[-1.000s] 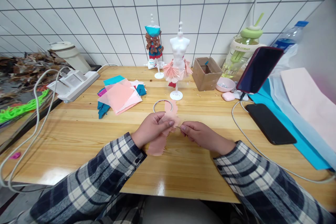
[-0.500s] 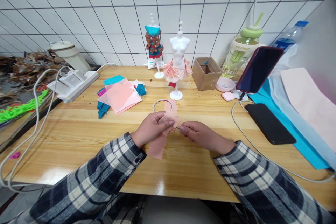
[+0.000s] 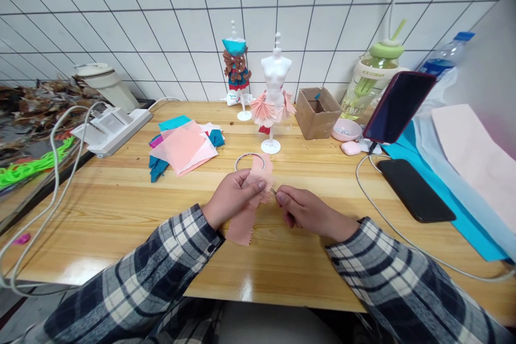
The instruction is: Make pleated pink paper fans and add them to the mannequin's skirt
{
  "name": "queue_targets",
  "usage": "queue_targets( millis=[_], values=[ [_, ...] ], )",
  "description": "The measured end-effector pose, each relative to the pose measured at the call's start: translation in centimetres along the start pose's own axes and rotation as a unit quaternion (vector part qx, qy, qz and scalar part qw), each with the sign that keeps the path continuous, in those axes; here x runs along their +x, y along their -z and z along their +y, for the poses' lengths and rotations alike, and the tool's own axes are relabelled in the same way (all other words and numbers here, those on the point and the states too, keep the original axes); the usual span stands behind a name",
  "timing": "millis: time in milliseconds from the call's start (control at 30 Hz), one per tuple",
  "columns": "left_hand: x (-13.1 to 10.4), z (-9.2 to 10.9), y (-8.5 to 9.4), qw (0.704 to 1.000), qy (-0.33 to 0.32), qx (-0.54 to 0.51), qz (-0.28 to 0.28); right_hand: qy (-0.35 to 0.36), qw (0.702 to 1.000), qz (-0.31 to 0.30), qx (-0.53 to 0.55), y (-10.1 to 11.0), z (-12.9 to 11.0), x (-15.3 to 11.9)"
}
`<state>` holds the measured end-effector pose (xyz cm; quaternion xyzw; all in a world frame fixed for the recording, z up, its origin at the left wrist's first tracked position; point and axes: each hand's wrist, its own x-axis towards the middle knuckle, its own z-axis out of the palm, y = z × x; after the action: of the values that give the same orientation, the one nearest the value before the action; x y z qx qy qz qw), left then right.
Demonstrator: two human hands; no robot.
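Between the thumb and fingers of my left hand (image 3: pixel 231 196) is a strip of pink crepe paper (image 3: pixel 243 223) with a jagged right edge. Its upper end lies over part of a thin metal ring (image 3: pixel 237 160) on the table; its lower end hangs below my fingers. My right hand (image 3: pixel 306 208) is closed around a thin metal tool (image 3: pixel 273 191), most of it hidden in the fist. The tool's tip points left, close to the paper's jagged edge; whether it touches, I cannot tell. Beyond my hands stands a white mini mannequin (image 3: pixel 276 72) wearing ruffled pink paper (image 3: pixel 264 110) at the hips.
Behind stands a second, dressed mannequin (image 3: pixel 236 67). Coloured paper pieces (image 3: pixel 183 145) lie left of centre, near a power strip (image 3: pixel 121 131). To the right are a cardboard box (image 3: pixel 318 118), a pink dish (image 3: pixel 346 130), a drink bottle (image 3: pixel 368 80), phones (image 3: pixel 417 190), paper sheets and a cable.
My right hand has turned slightly, and the tool's tip now shows more clearly at the paper's edge. The left hand has barely shifted, still holding the strip.
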<state>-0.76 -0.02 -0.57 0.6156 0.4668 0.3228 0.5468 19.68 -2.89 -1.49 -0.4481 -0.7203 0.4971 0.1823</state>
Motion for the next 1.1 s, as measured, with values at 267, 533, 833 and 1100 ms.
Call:
queue_targets(
  millis=[267, 533, 833, 1100],
  values=[
    [-0.03, 0.07, -0.15, 1.000, 0.000, 0.021, -0.004, -0.002, 1.000, -0.005, -0.015, 0.01, -0.48, -0.05],
    [-0.01, -0.02, -0.12, 1.000, 0.000, 0.012, -0.007, -0.001, 1.000, -0.015, -0.025, 0.19, -0.59, -0.03],
    [0.02, -0.23, -0.13, 1.000, 0.011, -0.012, -0.007, 0.011, 0.999, -0.014, -0.039, 0.15, -0.43, 0.00],
    [-0.05, -0.18, -0.43, 0.995, 0.031, -0.089, -0.011, -0.008, 1.000, 0.001, -0.021, 0.11, 0.00, 0.16]
  ],
)
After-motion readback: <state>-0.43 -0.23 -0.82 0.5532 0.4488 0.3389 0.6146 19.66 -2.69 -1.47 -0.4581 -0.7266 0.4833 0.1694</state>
